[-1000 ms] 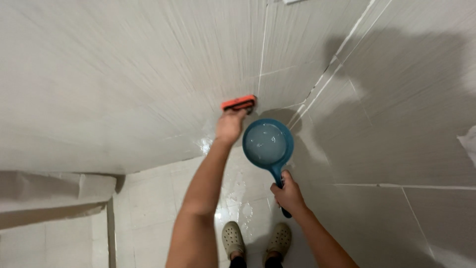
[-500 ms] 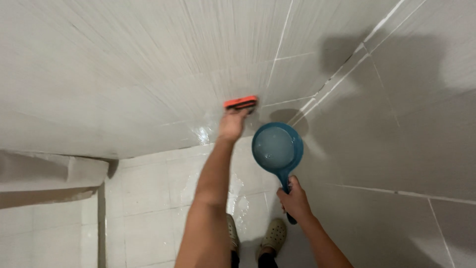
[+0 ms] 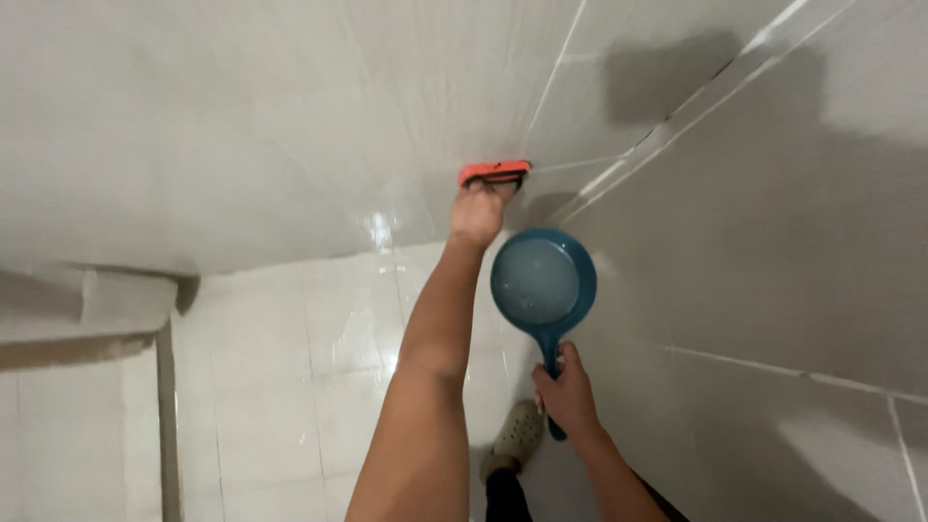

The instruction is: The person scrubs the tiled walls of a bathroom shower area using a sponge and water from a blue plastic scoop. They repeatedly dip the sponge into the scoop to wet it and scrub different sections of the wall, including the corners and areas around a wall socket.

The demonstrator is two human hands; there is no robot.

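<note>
Grey tiled wall (image 3: 242, 126) near the corner is under scrubbing: the left hand (image 3: 477, 213), grip closed on an orange scrub brush (image 3: 494, 172), presses it against the tiles. Right hand (image 3: 568, 391) clasps the handle of a blue water dipper (image 3: 541, 282), level and filled, just beside the forearm. In judgement, rinsing needs a controlled tilt toward the scrubbed patch.

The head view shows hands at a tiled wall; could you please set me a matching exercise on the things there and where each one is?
Things:
1. orange-red plastic scrubbing brush
2. round blue plastic water dipper
3. pale perforated clog shoe
4. white glossy tiled floor

Places:
A. held by its handle in the right hand
B. wet and shining below the wall
C. pressed to the grey tiled wall by the left hand
D. on a foot on the floor

Pairs: 1-C, 2-A, 3-D, 4-B
</note>
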